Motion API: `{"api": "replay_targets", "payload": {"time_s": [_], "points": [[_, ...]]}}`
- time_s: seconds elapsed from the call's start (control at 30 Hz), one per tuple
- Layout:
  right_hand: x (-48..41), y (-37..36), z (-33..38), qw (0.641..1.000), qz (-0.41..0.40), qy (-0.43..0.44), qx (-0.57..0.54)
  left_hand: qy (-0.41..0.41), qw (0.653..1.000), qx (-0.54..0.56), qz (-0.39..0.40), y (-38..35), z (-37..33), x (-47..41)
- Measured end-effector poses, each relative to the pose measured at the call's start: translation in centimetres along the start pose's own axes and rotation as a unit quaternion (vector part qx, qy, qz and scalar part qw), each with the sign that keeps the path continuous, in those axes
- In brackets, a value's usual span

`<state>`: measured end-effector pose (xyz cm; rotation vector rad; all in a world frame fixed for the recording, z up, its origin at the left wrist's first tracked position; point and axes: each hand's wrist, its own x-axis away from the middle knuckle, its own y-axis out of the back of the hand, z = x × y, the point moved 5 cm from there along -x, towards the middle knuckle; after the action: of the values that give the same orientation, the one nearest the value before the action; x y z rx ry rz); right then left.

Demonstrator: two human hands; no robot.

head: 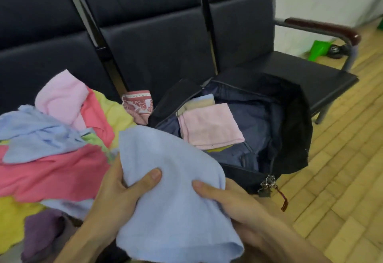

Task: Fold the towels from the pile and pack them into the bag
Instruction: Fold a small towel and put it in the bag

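Observation:
A light blue towel (172,190) hangs in front of me, held by both hands. My left hand (122,192) grips its left edge with the thumb on top. My right hand (226,198) grips its right edge, thumb pressed on the cloth. The open black bag (290,130) lies just beyond on the seats, with a folded pink towel (209,126) on top of other folded ones inside. The loose pile (58,138) of pink, blue, yellow and purple towels spreads to the left.
Dark padded seats (157,51) run across the back, with a wooden armrest (323,28) at the right end. A patterned pink cloth (137,103) lies between pile and bag. Keys (268,184) dangle from the bag's zip. Wood floor (342,169) lies right, with a green object (319,49) on it.

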<state>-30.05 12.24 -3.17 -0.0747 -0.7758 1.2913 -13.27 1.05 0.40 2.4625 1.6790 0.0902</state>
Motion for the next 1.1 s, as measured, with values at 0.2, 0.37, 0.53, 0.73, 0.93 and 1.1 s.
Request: {"api": "replay_targets", "payload": {"time_s": [0.2,0.37,0.53,0.73,0.93,1.1], "points": [[-2.9,8.4,7.2,0.983,-0.107,0.062,0.137,0.05,0.994,0.03,0.09,-8.5,2.2,-5.4],[-7.5,16.3,15.4,0.916,-0.197,0.146,0.316,0.013,0.987,-0.004,0.161,-17.5,2.4,-12.6],[-13.7,24.3,20.6,0.879,-0.246,0.159,0.377,0.015,0.972,-0.078,0.222,-25.5,4.4,-20.8],[-18.2,30.3,20.7,0.835,-0.284,0.109,0.459,0.089,0.953,-0.135,0.258,-31.0,8.4,-23.8],[-19.4,32.6,19.3,0.785,-0.319,0.078,0.524,0.116,0.942,-0.186,0.255,-31.4,12.1,-25.3],[-19.0,32.5,18.9,0.771,-0.331,0.06,0.54,0.114,0.943,-0.191,0.248,-31.1,12.0,-25.3]]}}
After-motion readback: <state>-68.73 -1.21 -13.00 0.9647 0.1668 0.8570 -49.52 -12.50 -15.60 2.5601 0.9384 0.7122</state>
